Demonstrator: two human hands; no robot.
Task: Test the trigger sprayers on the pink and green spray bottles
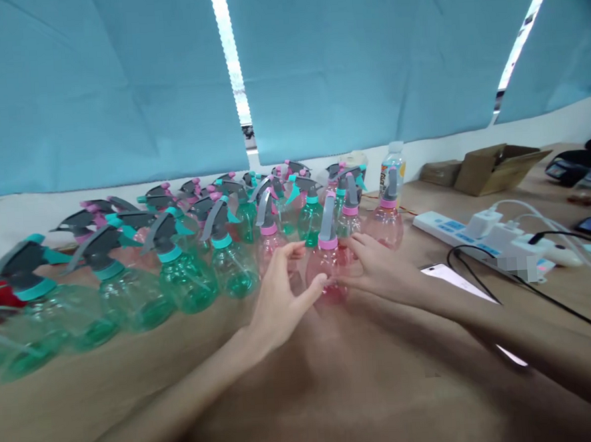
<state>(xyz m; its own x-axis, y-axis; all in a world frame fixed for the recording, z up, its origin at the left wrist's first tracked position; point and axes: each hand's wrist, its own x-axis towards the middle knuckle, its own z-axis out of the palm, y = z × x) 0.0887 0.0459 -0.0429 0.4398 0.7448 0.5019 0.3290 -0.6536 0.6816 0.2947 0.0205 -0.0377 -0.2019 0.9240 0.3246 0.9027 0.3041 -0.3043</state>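
A pink spray bottle (327, 269) with a grey trigger head and pink collar stands upright on the table between my hands. My left hand (280, 292) is at its left side, fingers curved and spread from the thumb, whose tip overlaps the bottle's front. From the right, my right hand (378, 267) has its thumb and fingers against the bottle's side; some of its fingertips are hidden. Just behind stand another pink spray bottle (271, 244) and a green spray bottle (310, 220). At the right end of the group is a further pink spray bottle (386, 225).
Rows of green spray bottles (186, 281) and pink ones fill the table's left and back. A labelled drink bottle (393, 165) stands behind. On the right lie a power strip (451, 228) with chargers and cables, a phone (462, 283) and an open cardboard box (492, 169).
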